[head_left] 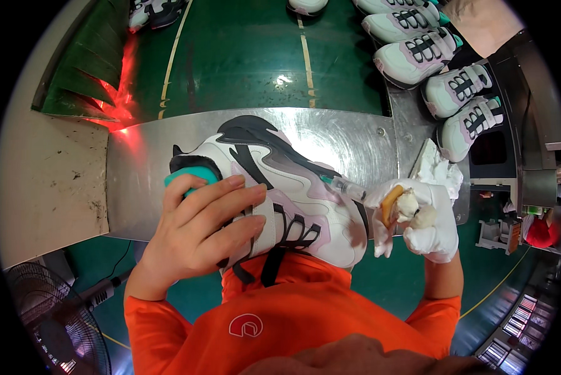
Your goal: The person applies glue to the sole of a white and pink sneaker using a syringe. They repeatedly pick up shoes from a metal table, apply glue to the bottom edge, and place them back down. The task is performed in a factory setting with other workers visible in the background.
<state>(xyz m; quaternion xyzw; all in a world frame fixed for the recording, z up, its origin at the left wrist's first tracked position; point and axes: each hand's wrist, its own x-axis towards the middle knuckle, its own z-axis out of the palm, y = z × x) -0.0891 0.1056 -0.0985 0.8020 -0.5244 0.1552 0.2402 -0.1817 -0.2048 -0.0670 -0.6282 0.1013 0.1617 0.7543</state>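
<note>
A white, lilac and black sneaker (pixel 305 187) lies on its side on the metal table edge, its sole turned away from me and its toe to the right. Bare and wrapped over the ankle part, my left hand (pixel 208 225) grips it by the collar and tongue, next to the teal lining (pixel 196 175). My right hand (pixel 427 219), in a white glove, is closed around a clear syringe (pixel 349 187) with a teal tip. That tip meets the seam between upper and sole near the toe. A yellowish and white wad (pixel 400 206) shows at the gloved fingers.
Behind the metal ledge (pixel 149 206) runs a green conveyor belt (pixel 243 56) with yellow lines. Several similar sneakers (pixel 418 56) stand at the right. A crumpled white cloth (pixel 440 169) lies beside my gloved hand. Green flaps (pixel 84 69) with red light hang at the left; a fan (pixel 55 319) stands below.
</note>
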